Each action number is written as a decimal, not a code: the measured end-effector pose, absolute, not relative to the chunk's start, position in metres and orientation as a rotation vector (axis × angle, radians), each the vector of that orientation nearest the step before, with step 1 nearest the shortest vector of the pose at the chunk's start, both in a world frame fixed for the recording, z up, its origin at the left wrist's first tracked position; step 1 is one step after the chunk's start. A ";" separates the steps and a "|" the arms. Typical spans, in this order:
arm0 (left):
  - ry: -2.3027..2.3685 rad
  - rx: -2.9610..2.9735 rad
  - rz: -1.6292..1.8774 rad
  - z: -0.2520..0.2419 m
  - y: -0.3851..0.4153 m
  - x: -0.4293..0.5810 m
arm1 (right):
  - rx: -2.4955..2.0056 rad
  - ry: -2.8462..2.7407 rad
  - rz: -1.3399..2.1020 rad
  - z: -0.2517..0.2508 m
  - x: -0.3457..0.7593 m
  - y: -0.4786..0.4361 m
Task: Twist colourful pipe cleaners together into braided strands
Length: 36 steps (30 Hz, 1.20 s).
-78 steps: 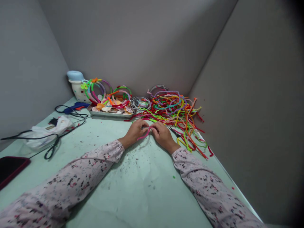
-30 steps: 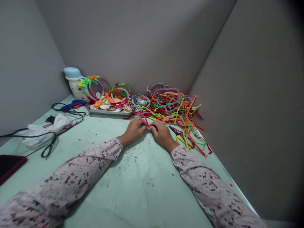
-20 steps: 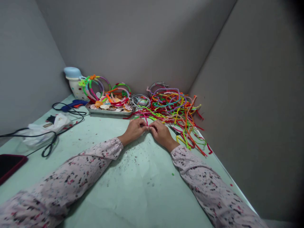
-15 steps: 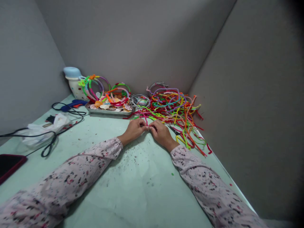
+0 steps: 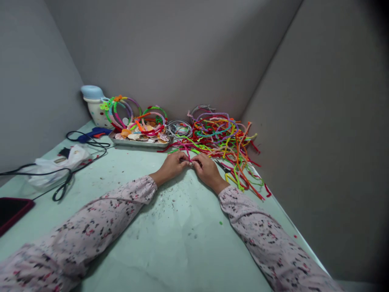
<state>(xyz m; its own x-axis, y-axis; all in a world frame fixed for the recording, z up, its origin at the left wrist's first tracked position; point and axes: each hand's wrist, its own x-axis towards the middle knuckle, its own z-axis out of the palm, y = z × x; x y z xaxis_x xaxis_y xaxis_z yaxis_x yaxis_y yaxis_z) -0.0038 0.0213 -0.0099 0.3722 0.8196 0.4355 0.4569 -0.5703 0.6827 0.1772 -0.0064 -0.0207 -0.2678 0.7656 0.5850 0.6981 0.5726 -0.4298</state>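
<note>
Walls [image 5: 170, 48]: grey, boxing in the bench [image 5: 182, 243] beyond the hands and to either side.
Left hand [image 5: 173, 164]: fingertips pinched on the pink stem [image 5: 189, 155], as I read it; the exact grip is too small for me to tell.
Right hand [image 5: 207, 169]: pinched too, meeting the left at the stem's lower end, I judge.
Pink stem: between both sets of fingertips, its free end rising away from me toward the pile [image 5: 215, 132].
Snag risk: the pile's loose strands lie just beyond the fingertips; I could hook one with that free end and drag others along.
Slip risk: with so little stem in the pinch, uneven pressure could let it twist out of my fingertips.
Scissors [image 5: 226, 169]: just right of the right hand, blades toward it; a careless outward swing could brush them.
Tray [image 5: 139, 143]: beyond and left of the left hand, near enough for a long reach to knock its rim.
Cord [image 5: 71, 172]: looped well left of the left hand; a wide sleeve sweep might catch it.
Right edge: it slants past the right sleeve [image 5: 261, 227], so I'd watch that elbow.
Room: widest toward me, between the forearms, where only specks lie.
</note>
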 end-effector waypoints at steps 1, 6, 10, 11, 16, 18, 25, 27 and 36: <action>1.104 2.187 1.071 -0.010 0.021 -0.004 | -1.169 -2.020 0.110 -0.021 0.177 -0.007; 1.115 2.183 1.075 -0.010 0.020 -0.003 | -1.165 -2.027 0.104 -0.020 0.177 -0.006; 1.154 2.174 1.069 -0.011 0.020 -0.002 | -1.160 -2.030 0.101 -0.021 0.177 -0.006; 1.161 2.173 1.069 -0.011 0.020 -0.002 | -1.158 -2.029 0.096 -0.021 0.177 -0.006; 1.168 2.160 1.087 -0.012 0.019 -0.001 | -1.137 -2.040 0.083 -0.022 0.177 -0.006; 1.172 2.165 1.082 -0.011 0.019 -0.001 | -1.133 -2.044 0.087 -0.022 0.177 -0.006; 1.225 2.200 1.034 -0.007 0.015 0.000 | -1.154 -2.031 0.101 -0.022 0.177 -0.007; 1.224 2.189 1.041 -0.007 0.015 0.000 | -1.137 -2.033 0.097 -0.021 0.177 -0.006; 1.167 2.138 1.065 -0.010 0.017 0.000 | -1.139 -2.033 0.110 -0.022 0.178 -0.006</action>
<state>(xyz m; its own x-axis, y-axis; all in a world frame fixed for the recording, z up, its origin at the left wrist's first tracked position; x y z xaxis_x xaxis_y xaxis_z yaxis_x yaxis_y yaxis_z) -0.0004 0.0173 -0.0095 0.3338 0.8518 0.4039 0.4798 -0.5223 0.7050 0.1780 -0.0062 -0.0218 -0.2876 0.7533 0.5915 0.6850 0.5934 -0.4227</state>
